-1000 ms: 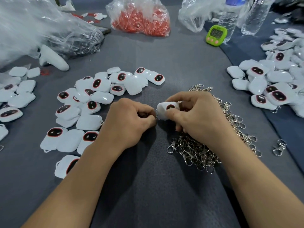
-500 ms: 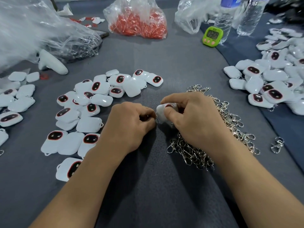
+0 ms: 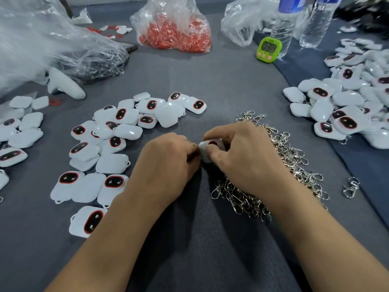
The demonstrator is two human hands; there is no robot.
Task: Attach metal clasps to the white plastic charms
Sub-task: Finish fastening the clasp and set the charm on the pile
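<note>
My right hand (image 3: 242, 159) grips a white plastic charm (image 3: 207, 148) with a dark red-rimmed oval on its face, thumb and forefinger around it. My left hand (image 3: 168, 163) is curled tight against the charm's left edge, its fingertips pinching something small and hidden, apparently a metal clasp. Under and behind my right hand lies a heap of silver metal clasps (image 3: 294, 157). A spread of loose white charms (image 3: 117, 140) covers the cloth to the left.
Another pile of white charms (image 3: 341, 106) lies at the right, one stray clasp (image 3: 351, 186) near it. At the back stand a bag of red parts (image 3: 174, 32), clear bags (image 3: 42, 45), a green timer (image 3: 269, 48), water bottles (image 3: 315, 20) and a white controller (image 3: 65, 84).
Both hands stay pressed together at the charm. The charm has turned a little in my right hand, which now covers more of it.
</note>
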